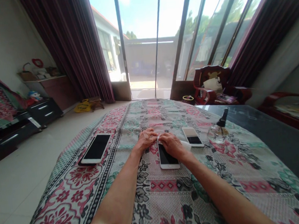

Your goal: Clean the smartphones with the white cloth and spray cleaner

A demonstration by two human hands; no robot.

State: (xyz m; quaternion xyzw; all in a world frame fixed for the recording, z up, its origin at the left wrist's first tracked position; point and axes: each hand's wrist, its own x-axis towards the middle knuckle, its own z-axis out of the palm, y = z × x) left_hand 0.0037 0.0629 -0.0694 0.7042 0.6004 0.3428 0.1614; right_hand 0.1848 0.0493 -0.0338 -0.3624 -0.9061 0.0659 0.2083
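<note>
A white smartphone (169, 161) with a dark screen lies face up on the table in front of me. My right hand (170, 144) is closed on a white tissue (185, 144) and presses it against the phone's upper part. Part of the tissue sticks out to the right, beneath the wrist. With bent fingers, my left hand (147, 139) grips the phone's top left corner, its fingertips close to the right hand's. Another white phone (192, 137) lies to the right. Farther left, a larger white phone (97, 149) rests on a dark case or second device.
A clear bottle (218, 133) with a black spray top stands on the right of the patterned tablecloth (170, 185). A dark table (257, 121) adjoins on the right. Beyond are a wooden chair (210, 73), glass doors and a yellow bag (83, 106) on the floor.
</note>
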